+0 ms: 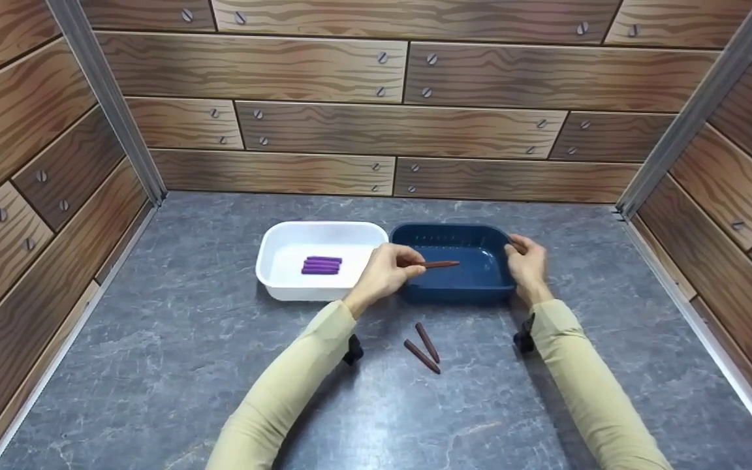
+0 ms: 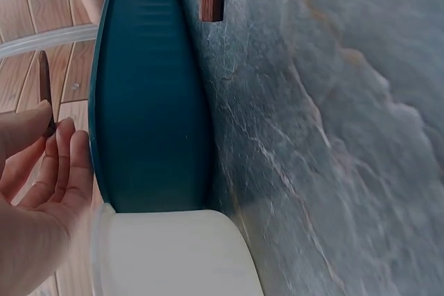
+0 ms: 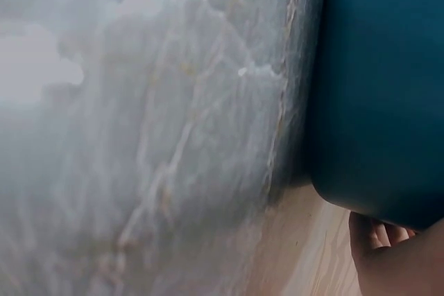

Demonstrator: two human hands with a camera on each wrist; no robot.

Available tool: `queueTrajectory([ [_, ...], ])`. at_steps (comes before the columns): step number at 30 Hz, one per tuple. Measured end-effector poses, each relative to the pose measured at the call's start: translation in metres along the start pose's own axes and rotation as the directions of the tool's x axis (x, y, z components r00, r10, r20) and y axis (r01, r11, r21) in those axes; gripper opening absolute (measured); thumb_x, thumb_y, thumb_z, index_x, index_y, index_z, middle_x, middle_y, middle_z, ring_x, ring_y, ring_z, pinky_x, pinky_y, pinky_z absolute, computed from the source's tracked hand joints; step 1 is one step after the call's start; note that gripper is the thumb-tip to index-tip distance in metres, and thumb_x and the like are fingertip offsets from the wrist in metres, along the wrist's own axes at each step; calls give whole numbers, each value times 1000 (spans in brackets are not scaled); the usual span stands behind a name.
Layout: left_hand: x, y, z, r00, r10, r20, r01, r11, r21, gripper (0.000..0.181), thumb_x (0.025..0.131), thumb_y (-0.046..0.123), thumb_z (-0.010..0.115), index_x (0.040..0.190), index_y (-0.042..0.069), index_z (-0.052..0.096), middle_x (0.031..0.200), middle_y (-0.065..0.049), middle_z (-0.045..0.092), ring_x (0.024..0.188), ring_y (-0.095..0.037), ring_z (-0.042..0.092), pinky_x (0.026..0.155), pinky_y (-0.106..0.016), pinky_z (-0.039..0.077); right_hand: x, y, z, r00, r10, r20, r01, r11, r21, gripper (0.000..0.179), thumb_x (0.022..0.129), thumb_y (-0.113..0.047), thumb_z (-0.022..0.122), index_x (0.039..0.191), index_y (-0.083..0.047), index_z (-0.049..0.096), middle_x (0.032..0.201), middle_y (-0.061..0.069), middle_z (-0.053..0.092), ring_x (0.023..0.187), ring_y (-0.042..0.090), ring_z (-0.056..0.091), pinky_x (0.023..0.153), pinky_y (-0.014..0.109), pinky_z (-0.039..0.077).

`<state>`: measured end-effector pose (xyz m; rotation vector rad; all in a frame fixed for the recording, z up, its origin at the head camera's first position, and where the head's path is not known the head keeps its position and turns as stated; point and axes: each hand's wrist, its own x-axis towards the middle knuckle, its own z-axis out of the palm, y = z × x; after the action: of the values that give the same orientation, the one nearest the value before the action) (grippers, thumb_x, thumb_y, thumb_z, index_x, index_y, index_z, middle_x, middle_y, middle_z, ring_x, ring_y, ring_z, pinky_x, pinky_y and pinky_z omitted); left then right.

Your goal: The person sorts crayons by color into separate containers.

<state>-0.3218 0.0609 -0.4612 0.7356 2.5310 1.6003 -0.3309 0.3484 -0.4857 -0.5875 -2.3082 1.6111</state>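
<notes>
My left hand (image 1: 386,267) pinches a brown crayon (image 1: 441,264) between thumb and fingers, holding it level over the dark blue tray (image 1: 457,294). In the left wrist view the same crayon (image 2: 45,91) points up from the fingertips, beside the tray's rim. At the tray's right end, my right hand (image 1: 527,264) grips the rim with the thumb toward the inside. The right wrist view shows its fingers (image 3: 378,230) curled against the tray's outer wall (image 3: 388,116). Two more brown crayons (image 1: 422,356) lie on the table in front of the blue tray.
A white tray (image 1: 301,294) stands against the blue one on its left, with several purple crayons (image 1: 321,265) side by side inside. The grey marbled table (image 1: 173,326) is bordered by wood-patterned walls (image 1: 324,127) at the back and both sides.
</notes>
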Motion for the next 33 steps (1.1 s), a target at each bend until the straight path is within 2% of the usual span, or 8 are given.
queueTrajectory([
  [6,9,0,8,999,-26,-37,26,1000,-4,7,88,16,73,93,12,77,85,1,74,73,-8,64,65,-22,52,1,-1,0,1000,-2,-7,2,1000,-5,40,102,-9,48,141,-4,52,138,19,56,125,26,53,102,34,43],
  [12,21,3,18,998,-5,-64,8,999,51,7,89,15,73,93,12,78,87,0,74,74,-7,65,68,-22,53,2,-2,1,1000,0,-8,0,1000,-7,39,102,-10,48,140,-4,53,137,18,57,123,26,54,99,32,44],
  [20,33,7,31,997,-23,-78,31,994,107,8,89,16,73,93,13,78,88,1,75,75,-6,66,68,-20,52,1,-1,1,1000,12,3,-12,1000,-2,39,102,-10,48,140,-4,52,137,18,56,123,25,53,97,30,43],
  [27,46,12,44,996,-10,-93,25,987,160,8,87,16,75,92,10,78,86,0,76,76,-9,66,69,-19,51,0,1,-1,1000,0,4,0,1000,9,39,102,-9,48,140,-2,52,138,19,56,124,26,53,99,31,43],
  [30,50,13,49,996,-38,-80,50,985,164,7,86,16,76,90,11,79,85,0,76,78,-10,67,70,-21,51,0,0,-1,1000,0,-5,0,1000,7,38,102,-9,48,139,-3,53,136,19,57,122,26,54,97,30,43],
  [33,52,11,52,992,-106,-70,116,981,154,6,83,16,78,88,13,80,85,1,76,80,-12,68,72,-23,53,0,-1,0,1000,4,-3,-4,1000,6,39,102,-9,48,140,-3,53,137,19,56,122,26,54,95,29,43],
])
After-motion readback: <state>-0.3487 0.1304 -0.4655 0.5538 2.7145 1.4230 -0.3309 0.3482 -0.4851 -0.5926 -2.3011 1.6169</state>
